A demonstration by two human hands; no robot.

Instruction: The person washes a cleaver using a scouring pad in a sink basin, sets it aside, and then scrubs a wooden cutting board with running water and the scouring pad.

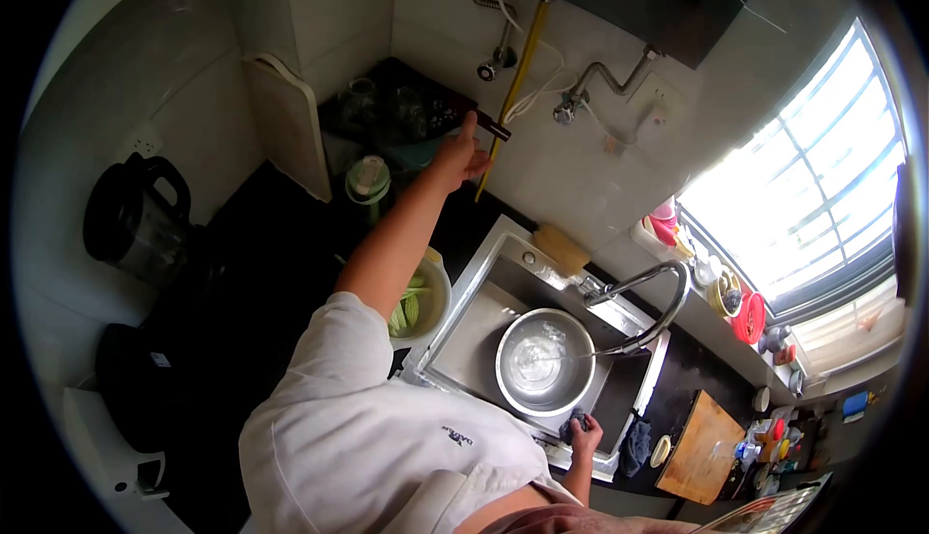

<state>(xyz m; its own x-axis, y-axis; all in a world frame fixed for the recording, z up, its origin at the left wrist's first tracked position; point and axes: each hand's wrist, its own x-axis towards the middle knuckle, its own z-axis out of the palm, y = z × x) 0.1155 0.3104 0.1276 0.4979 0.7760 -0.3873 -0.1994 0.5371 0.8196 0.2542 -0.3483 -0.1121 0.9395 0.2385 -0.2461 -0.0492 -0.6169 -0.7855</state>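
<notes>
White shirt (387, 447): small dark chest lettering, too blurred to read. Sink (464, 307) holds metal bowl (546, 362), water inside, stream entering from faucet (668, 316). Dark tray (440, 103): clear glassware (408, 113). Pale tub (442, 292) beside sink: green vegetables (411, 310). Left hand (463, 159) at tray's end, one digit extended, others curled; grip unclear. Right hand (584, 432) closed on dark cloth (573, 425), by bowl's near side.

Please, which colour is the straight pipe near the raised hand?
The pipe is yellow; the head view shows it best.
</notes>
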